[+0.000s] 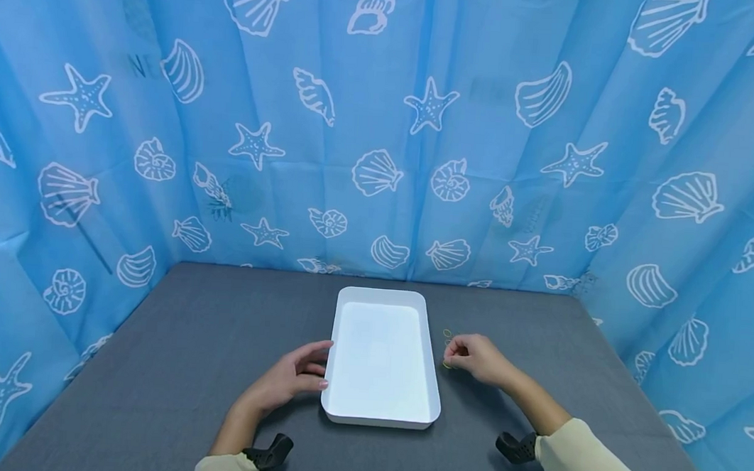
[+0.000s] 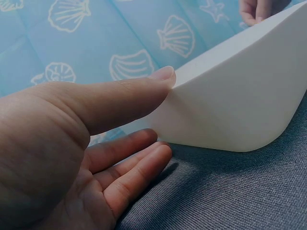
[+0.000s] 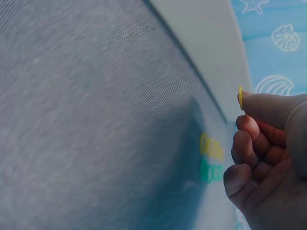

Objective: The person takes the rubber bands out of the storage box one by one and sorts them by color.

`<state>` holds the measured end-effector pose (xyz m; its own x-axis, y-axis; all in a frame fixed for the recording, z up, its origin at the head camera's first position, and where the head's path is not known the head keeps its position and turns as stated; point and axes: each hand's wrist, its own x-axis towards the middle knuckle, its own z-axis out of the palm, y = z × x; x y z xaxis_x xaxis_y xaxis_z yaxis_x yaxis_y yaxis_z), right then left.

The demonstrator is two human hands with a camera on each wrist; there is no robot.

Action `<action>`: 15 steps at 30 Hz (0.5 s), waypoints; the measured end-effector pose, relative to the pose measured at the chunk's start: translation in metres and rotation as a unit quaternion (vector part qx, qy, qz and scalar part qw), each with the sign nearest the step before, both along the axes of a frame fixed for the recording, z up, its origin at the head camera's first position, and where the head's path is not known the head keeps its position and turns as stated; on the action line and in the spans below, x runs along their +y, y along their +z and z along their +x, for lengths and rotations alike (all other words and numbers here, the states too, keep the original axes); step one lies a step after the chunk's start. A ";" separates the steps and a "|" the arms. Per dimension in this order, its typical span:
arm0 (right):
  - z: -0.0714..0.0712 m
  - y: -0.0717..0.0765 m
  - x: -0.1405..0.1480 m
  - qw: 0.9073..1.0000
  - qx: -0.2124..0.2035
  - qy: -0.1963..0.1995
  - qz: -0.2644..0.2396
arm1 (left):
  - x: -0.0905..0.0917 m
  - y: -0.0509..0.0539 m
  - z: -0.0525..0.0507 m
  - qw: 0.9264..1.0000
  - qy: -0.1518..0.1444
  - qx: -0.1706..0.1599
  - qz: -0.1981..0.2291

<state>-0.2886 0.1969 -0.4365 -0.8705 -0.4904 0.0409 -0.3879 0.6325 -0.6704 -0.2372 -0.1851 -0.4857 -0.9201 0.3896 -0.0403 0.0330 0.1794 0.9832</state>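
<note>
A white rectangular tray (image 1: 336,347) lies in the middle of the grey table. My left hand (image 1: 286,379) is at its left side, with the thumb (image 2: 144,93) at the rim and the other fingers loosely bent beside the outer wall (image 2: 225,115). To the right of the tray, my right hand (image 1: 478,358) pinches a small thin yellow loop (image 3: 241,98) at the thumb tip. More yellow loops (image 3: 211,146) lie on the cloth beside a group of green ones (image 3: 211,171); both are blurred, and their exact kind cannot be told.
Grey cloth (image 1: 232,320) covers the table. A blue curtain (image 1: 378,214) with white shells and starfish hangs along the back and both sides. Each wrist wears a black device, one on the left (image 1: 269,454) and one on the right (image 1: 516,448).
</note>
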 end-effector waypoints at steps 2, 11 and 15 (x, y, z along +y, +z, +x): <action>0.000 -0.004 0.003 1.000 -0.004 -0.005 0.002 | 0.000 0.000 0.001 1.000 0.001 -0.002 -0.001; -0.002 -0.021 0.015 1.000 0.001 -0.017 0.004 | 0.001 0.001 0.001 1.000 0.002 -0.003 -0.004; -0.002 -0.023 0.017 1.000 -0.004 -0.021 0.002 | 0.001 0.001 0.000 1.000 0.006 -0.005 -0.007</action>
<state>-0.2910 0.2138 -0.4596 -0.8908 -0.4533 0.0311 -0.3549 0.6514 -0.6706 -0.2368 -0.1840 -0.4843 -0.9243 0.3777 -0.0549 0.0212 0.1944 0.9807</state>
